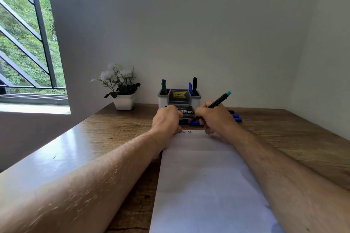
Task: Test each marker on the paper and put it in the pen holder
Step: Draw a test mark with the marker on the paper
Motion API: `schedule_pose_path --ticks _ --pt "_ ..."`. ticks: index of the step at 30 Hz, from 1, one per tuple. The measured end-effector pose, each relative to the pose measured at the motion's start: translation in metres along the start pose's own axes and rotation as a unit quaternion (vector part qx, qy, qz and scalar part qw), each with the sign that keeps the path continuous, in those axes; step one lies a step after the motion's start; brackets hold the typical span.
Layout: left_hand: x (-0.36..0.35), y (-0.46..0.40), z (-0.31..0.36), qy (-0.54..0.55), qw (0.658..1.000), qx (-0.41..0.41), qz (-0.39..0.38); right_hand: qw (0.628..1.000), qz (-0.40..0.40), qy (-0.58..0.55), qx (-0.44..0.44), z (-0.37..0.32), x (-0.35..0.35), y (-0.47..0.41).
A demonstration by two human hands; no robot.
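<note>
Paper [204, 176] steady under your curled left hand [166, 119]; stroke lightly with the teal-capped marker [217, 101] your right hand [214, 117] pinches.

The pen holder [179, 98] stood against the wall, loose markers [235, 117] and a marker pack [187, 114] crowding its front; bare surface [121, 125] lay open left, up to the flower pot [124, 101].
</note>
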State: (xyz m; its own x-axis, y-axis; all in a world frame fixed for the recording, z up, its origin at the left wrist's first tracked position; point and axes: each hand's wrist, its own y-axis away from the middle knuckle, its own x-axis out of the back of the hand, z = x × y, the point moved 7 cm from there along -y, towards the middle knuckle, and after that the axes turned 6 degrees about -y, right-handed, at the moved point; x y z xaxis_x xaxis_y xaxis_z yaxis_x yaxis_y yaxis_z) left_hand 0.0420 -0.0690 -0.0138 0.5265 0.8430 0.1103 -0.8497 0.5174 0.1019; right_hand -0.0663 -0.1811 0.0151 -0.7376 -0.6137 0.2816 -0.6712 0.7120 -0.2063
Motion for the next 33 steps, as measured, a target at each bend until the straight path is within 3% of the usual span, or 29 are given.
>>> schedule_pose_path --ticks 7,12,16,21,33 --pt "-0.001 -0.002 -0.001 0.025 1.000 -0.003 -0.016 0.999 -0.012 -0.036 0.028 -0.004 0.001 -0.001" --pt "0.003 -0.002 0.010 0.154 0.986 -0.065 -0.020 0.996 -0.022 -0.079 0.036 -0.009 0.002 0.003" --pt "0.011 -0.008 0.017 0.148 0.982 -0.116 0.017 0.987 -0.017 -0.150 0.053 -0.014 0.005 0.008" --pt "0.014 -0.013 0.014 0.193 0.975 -0.107 0.020 0.967 -0.035 -0.246 0.053 -0.016 0.004 0.010" --pt "0.014 -0.012 0.014 0.209 0.972 -0.105 0.017 0.965 -0.024 -0.250 0.080 -0.020 0.007 0.008"
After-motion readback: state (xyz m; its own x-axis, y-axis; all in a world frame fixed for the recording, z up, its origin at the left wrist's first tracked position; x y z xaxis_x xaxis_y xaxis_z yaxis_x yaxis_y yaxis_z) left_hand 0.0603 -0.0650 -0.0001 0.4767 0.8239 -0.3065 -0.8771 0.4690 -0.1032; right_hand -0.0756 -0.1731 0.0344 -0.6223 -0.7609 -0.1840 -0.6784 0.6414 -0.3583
